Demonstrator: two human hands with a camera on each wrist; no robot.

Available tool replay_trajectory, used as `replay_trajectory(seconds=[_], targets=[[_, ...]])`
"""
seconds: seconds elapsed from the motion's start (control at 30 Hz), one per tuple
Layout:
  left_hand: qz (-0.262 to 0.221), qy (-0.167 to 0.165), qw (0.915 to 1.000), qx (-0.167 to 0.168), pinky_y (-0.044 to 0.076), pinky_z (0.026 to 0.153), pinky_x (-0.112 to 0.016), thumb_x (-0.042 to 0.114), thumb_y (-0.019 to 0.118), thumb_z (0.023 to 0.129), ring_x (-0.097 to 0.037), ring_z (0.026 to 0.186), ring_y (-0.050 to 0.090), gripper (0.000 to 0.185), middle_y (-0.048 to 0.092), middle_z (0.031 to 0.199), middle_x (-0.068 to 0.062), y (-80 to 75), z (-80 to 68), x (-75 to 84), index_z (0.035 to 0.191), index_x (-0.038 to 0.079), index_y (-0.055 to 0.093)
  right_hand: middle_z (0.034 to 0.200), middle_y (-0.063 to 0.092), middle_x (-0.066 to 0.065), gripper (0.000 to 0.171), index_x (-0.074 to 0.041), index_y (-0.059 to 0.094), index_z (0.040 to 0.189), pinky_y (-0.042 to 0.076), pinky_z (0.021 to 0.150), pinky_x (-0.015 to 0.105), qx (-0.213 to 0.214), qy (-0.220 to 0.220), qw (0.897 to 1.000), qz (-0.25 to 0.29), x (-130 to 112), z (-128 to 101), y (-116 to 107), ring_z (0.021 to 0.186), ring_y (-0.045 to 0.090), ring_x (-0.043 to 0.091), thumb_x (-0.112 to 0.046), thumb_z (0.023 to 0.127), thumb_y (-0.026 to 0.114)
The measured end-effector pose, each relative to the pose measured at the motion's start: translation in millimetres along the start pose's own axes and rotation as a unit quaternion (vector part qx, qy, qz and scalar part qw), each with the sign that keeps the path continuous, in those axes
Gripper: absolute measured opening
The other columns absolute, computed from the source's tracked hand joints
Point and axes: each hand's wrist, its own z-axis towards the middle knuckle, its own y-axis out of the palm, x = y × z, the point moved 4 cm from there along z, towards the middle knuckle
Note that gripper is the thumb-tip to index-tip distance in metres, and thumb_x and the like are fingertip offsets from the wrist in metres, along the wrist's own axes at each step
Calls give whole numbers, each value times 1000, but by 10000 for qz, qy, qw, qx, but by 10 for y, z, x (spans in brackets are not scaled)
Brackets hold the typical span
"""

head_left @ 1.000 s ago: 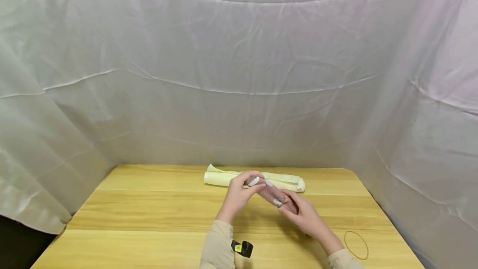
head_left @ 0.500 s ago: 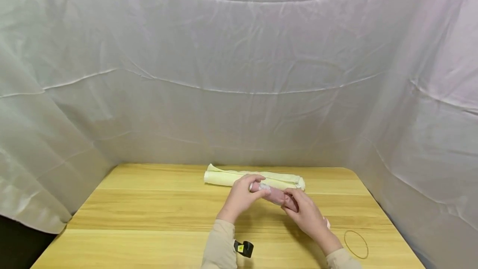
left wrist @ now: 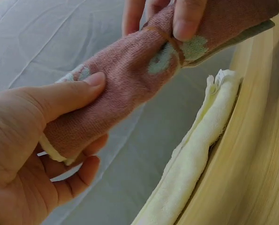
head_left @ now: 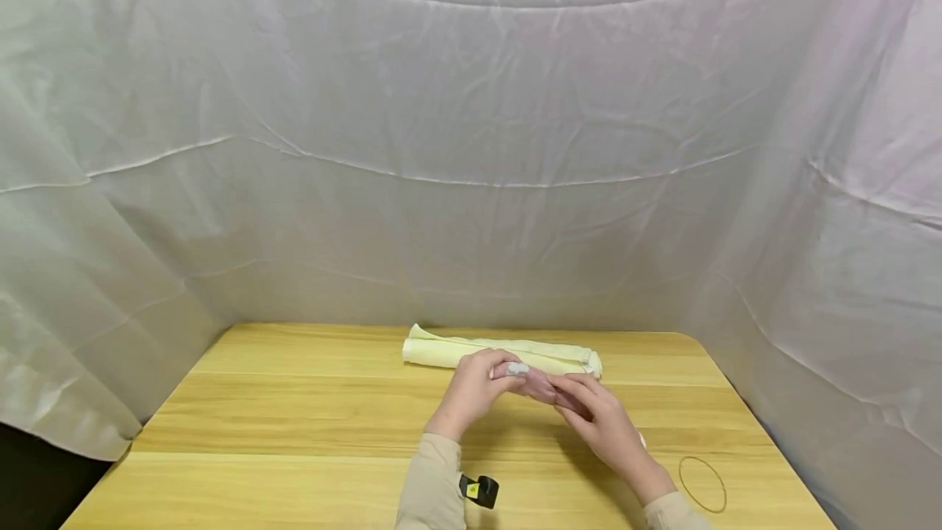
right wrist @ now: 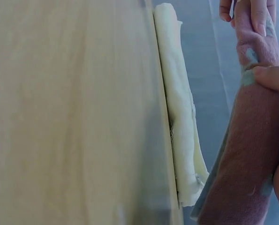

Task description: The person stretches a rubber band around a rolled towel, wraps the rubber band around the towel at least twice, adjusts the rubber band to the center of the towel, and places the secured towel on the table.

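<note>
Both hands hold a rolled pink towel with pale green spots just above the wooden table. My left hand grips its left end, thumb on top; the roll fills the left wrist view. My right hand grips the right part of the roll, its thumb pressing near a thin rubber band around the towel. A rolled cream towel lies on the table just behind the hands, and also shows as a pale roll in the right wrist view.
A loose rubber band lies on the table near the right front corner. A small black clip-like object sits by my left sleeve. A white cloth backdrop encloses the table at the back and both sides.
The pink roll has come down and levelled out, closer to the table. My right hand shifted left along the roll; the left hand dropped slightly.
</note>
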Motion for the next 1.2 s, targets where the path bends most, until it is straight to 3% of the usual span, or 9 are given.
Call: replay_trajectory(seconds=[0.13,0.3,0.47,0.67,0.87,1.1,1.2], targets=[[-82,150,9997,195,54,88,-31,27,70,88,-17,100,68,20,74,105,-1,-16,0,-10,104,16,73,109,68,5,41,-10,70,110,42,98,7,115,-216,9994,261,-13,19,-19,100,65,19,4,72,78],[-208,349,9991,83,54,87,-28,26,68,89,-14,97,68,16,74,102,0,-5,7,11,100,16,73,105,64,-2,29,-17,68,99,49,81,17,-210,-369,9976,-539,-33,40,-9,88,60,12,-8,73,79],[-222,493,9985,-85,54,85,-24,26,68,89,-11,95,67,15,74,100,2,5,3,49,100,17,74,99,57,-5,21,-20,59,85,43,66,22,-508,-349,9937,-931,-55,51,-13,82,48,5,-14,72,75],[-247,469,9986,-81,54,85,-25,25,69,88,-12,96,67,15,74,101,1,27,-3,58,100,17,74,96,55,-7,24,-21,55,80,40,64,18,-443,-231,9965,-669,-55,49,-40,81,44,2,-12,75,77],[-244,369,9989,-182,53,86,-23,26,68,89,-10,97,66,16,73,103,2,76,-5,66,101,19,74,88,49,-10,29,-17,53,84,40,57,13,-428,222,9988,-100,-7,34,-37,71,43,-2,-4,77,78],[-182,422,9989,-97,54,88,-25,26,69,88,-11,98,67,16,73,104,2,83,9,51,101,18,73,78,44,-7,36,-12,49,91,41,53,16,-547,988,9924,485,61,45,-15,66,42,-2,11,69,66],[-173,444,9989,-32,54,88,-26,26,69,89,-11,97,67,16,73,103,2,75,12,43,101,18,73,84,52,-5,37,-10,51,99,44,57,17,-604,1200,9894,546,77,43,-7,72,47,-1,8,72,68]])
